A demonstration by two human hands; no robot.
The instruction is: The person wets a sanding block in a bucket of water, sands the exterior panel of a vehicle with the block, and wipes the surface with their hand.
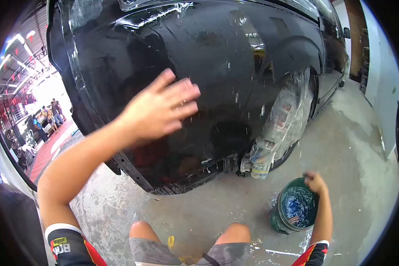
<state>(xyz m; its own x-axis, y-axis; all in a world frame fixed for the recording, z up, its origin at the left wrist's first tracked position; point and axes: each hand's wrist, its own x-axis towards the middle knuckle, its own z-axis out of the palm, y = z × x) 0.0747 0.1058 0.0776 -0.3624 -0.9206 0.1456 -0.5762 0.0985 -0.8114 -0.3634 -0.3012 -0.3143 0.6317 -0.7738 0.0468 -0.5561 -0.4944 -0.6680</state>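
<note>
The left hand [164, 108] spreads loosely before the black panel [208, 84]. The right hand [315, 182] blurs by the bucket [277, 217], its grip unclear.

Viewpoint: a single camera, worn on the person's head, above the bare knees [142, 231] at the bottom edge
Facing: forward and down, the black vehicle panel [199, 88] across the upper middle, the concrete floor [204, 206] below it
Nearness: close in; the left hand [166, 108] looms large before the panel
Downward slant: steep enough to look into the green bucket [277, 218] at lower right
Breadth: very wide, edges bowed, corners dark, reaching small, far-off people [55, 113] at left
</note>
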